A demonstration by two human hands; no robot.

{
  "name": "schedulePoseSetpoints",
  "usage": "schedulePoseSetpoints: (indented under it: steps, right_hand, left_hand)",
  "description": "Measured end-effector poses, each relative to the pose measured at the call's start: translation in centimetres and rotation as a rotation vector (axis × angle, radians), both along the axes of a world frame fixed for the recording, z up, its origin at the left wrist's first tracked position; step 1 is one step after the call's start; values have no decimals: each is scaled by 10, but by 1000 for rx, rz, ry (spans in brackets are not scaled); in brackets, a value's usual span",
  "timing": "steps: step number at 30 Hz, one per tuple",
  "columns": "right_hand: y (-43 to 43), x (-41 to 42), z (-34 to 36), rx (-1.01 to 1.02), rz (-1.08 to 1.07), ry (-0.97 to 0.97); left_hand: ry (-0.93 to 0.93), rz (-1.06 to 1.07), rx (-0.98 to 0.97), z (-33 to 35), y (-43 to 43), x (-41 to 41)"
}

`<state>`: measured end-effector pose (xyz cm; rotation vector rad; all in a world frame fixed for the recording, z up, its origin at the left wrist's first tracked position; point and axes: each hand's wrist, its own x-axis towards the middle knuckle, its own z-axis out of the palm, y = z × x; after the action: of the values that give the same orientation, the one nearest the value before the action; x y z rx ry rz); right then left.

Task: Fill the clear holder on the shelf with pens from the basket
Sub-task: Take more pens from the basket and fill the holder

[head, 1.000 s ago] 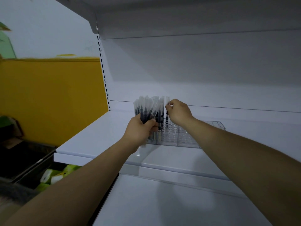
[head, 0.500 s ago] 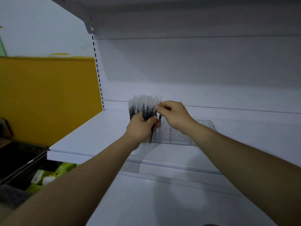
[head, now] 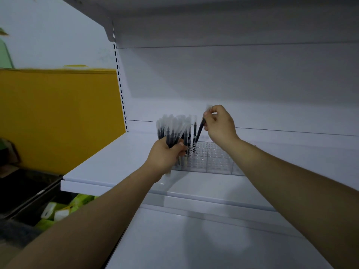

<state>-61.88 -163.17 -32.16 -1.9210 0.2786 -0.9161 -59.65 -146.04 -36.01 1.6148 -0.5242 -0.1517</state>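
Pens point(head: 172, 131), slim black with frosted caps, seem light and stiff; left hand point(head: 167, 155) grips a bundle beside the clear gridded holder point(head: 213, 163) on the white shelf point(head: 108, 164), right hand point(head: 220, 127) pinches one pen point(head: 199, 133) near its cap.

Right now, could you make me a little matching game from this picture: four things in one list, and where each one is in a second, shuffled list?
Things:
1. bundle of pens
2. single pen
3. clear holder
4. yellow wall

Places:
a. lying on the white shelf
b. gripped in the left hand
c. pinched by the right hand, tilted, tip down toward the holder
d. to the left of the white shelf

Pairs: 1-b, 2-c, 3-a, 4-d.
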Motion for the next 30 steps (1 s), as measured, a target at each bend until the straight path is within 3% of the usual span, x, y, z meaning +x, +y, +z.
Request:
schedulePoseSetpoints:
  steps: [18,21,24,27,30]
  right_hand:
    - [8,23,-19,-294,-91,298]
    - [11,15,-19,-269,-115,184]
    - [20,-4,-12,-192,7,-27]
    - [30,-19,-6,-172,189,46]
    - [33,-26,-1,-186,242,107]
  left_hand:
    - [-37,-28,14,1,10,3]
    - [-31,-21,18,2,10,1]
    - [-24,-16,20,3,7,-1]
    - [-27,-32,45,6,0,-4]
    - [-31,-56,57,8,-6,-8]
